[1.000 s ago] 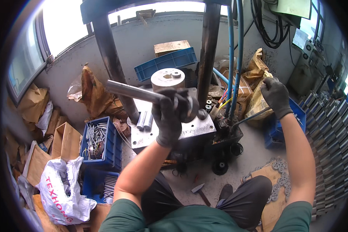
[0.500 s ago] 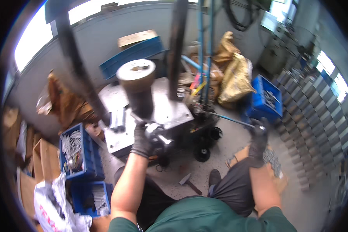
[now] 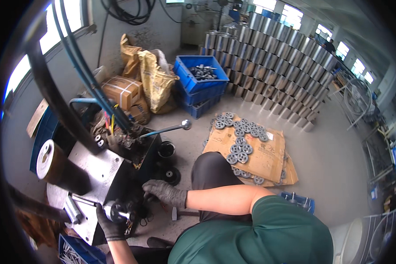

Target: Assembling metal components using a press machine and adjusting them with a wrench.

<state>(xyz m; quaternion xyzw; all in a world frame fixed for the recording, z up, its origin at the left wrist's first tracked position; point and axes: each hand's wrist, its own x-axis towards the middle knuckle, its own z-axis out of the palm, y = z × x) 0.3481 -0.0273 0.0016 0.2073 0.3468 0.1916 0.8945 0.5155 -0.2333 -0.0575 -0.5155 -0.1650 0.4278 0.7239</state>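
My left hand (image 3: 111,225), in a dark glove, grips a round metal part with a short shiny shaft (image 3: 117,212) at the edge of the steel plate (image 3: 105,169). My fingers partly cover it. My right hand (image 3: 165,193), also gloved, is just right of that part beside the machine's dark side, fingers loosely bent and nothing visible in them. A metal tube (image 3: 72,209) lies on the plate near my left hand. Behind it stands a dark cylinder with a pale top (image 3: 64,169). A blue lever with a ball knob (image 3: 165,130) sticks out beyond my right hand.
Spoked grey wheels (image 3: 240,149) lie on flattened cardboard (image 3: 264,154). Stacked blue crates (image 3: 198,90) hold metal parts, near yellow sacks (image 3: 156,81). A wall of stacked metal tubes (image 3: 268,66) rises behind. A hammer (image 3: 180,214) lies on the floor; hoses (image 3: 86,72) run above the machine.
My view has swung to the right. My right hand has left the lever's knob and come across toward my left hand. The left hand still holds the round metal part.
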